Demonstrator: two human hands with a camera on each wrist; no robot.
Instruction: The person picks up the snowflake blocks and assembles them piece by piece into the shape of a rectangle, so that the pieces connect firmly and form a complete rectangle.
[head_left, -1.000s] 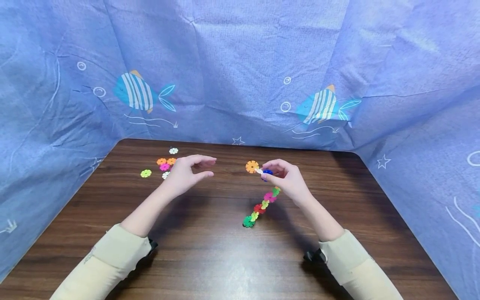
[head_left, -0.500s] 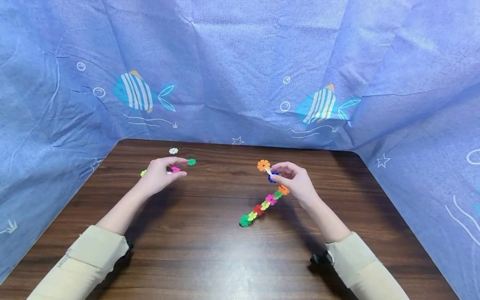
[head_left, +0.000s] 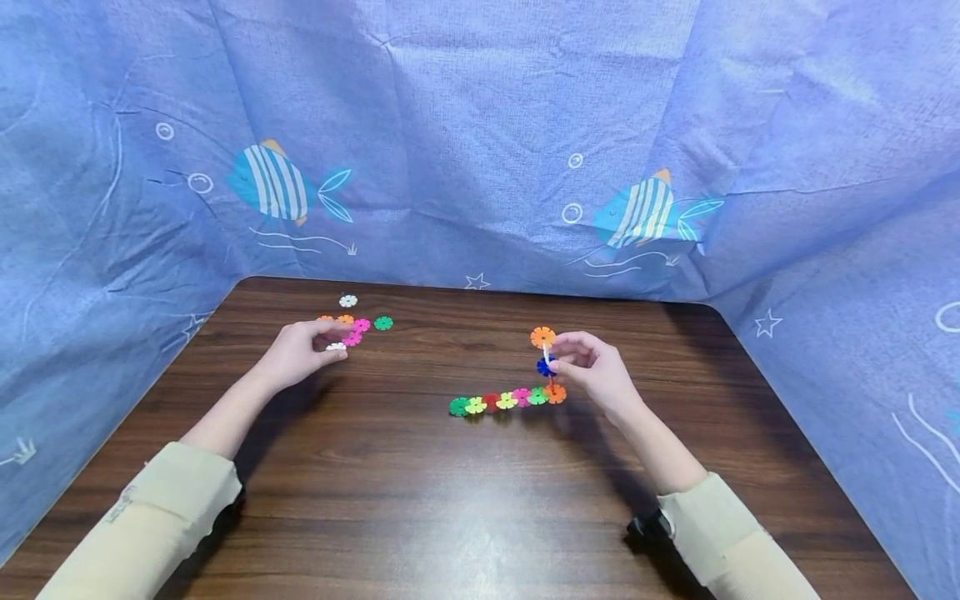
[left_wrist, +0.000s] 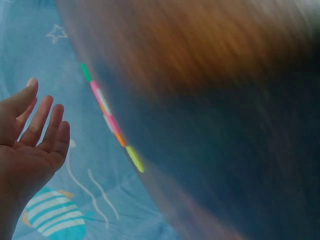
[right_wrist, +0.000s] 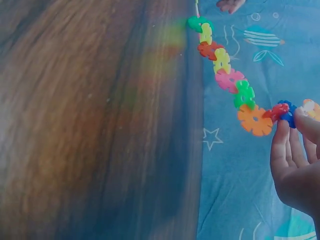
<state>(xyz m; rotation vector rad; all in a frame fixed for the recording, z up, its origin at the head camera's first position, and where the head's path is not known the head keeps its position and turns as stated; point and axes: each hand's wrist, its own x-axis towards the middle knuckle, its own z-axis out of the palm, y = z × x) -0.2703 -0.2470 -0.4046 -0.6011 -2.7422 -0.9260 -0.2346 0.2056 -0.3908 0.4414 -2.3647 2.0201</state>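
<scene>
My right hand [head_left: 596, 371] pinches a chain of slotted plastic snowflake discs [head_left: 522, 397] near its upper end, at the blue disc [right_wrist: 288, 114]. Above the fingertips a white disc and an orange disc [head_left: 543, 337] stick up. Below them the chain bends at another orange disc [right_wrist: 255, 120] and runs left through green, pink, yellow and red ones to a green end. My left hand [head_left: 298, 354] is at the loose discs on the far left, thumb and fingers apart around a white disc [head_left: 337, 347]. In the left wrist view its palm shows nothing held.
Beside the left fingers lie loose pink discs [head_left: 362, 325], with a green disc [head_left: 383, 322] to their right and a white disc [head_left: 348, 301] farther back. Orange ones are partly covered by the hand. A blue fish-print cloth [head_left: 480, 150] hangs around the wooden table [head_left: 420, 500].
My left hand has moved left to the loose discs. The right hand has shifted slightly right, and the hanging chain has swung from a slant to nearly level.
</scene>
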